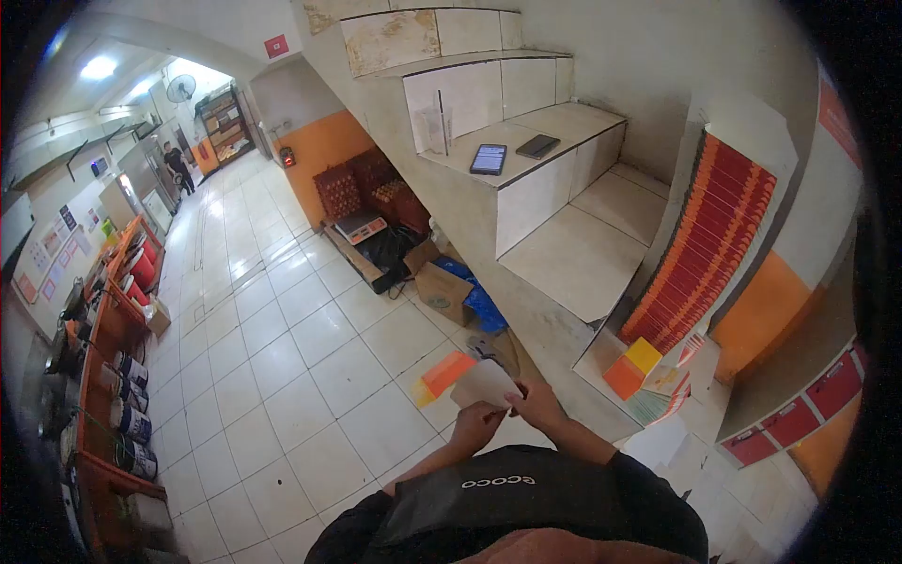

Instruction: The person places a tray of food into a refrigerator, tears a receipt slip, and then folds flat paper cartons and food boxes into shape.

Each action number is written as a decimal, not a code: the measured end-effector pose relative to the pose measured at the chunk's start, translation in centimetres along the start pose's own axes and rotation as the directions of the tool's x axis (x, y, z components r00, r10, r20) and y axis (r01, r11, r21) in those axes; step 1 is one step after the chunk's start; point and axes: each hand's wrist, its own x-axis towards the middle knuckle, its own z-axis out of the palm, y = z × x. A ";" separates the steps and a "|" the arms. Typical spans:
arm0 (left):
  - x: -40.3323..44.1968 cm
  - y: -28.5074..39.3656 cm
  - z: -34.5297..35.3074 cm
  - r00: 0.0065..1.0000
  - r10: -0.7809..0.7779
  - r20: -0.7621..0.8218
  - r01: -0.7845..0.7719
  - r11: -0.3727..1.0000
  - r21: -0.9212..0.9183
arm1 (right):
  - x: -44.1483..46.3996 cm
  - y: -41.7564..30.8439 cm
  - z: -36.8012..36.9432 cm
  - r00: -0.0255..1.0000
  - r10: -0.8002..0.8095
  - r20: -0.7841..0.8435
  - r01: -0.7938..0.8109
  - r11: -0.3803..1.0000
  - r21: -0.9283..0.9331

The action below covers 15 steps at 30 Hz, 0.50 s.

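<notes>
In front of my chest I hold a thin card (484, 383), pale on most of its surface, with an orange and yellow part at its far left end. My left hand (477, 426) pinches its near edge with curled fingers. Beside it my right hand (536, 404) grips the card's right edge, the thumb near the left fingers. On the low step to the right lies an orange and yellow folded card piece (634, 368), with loose printed sheets (669, 393) next to it. A long row of red and orange flat cards (709, 235) stands stacked along the wall.
Two phones, a lit one (489, 159) and a dark one (538, 146), lie on a tiled stair near a clear cup (434, 129). Under the stairs are a cardboard box (442, 291) and a scale (361, 228). A person (177, 167) stands far back left.
</notes>
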 end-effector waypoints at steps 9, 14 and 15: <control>-1.6 -0.6 -0.7 0.928 -0.204 0.312 0.359 0.718 -0.596 | -0.6 0.3 0.1 0.933 -0.343 -0.110 0.324 0.932 -0.163; -1.3 -0.3 -0.8 0.880 -0.341 0.332 0.476 0.618 -0.626 | -1.8 -1.5 -0.7 0.944 -0.322 -0.077 0.305 0.935 -0.179; -1.3 0.0 -0.8 0.846 -0.412 0.338 0.525 0.530 -0.666 | -1.9 -1.4 -0.8 0.939 -0.337 -0.072 0.316 0.925 -0.210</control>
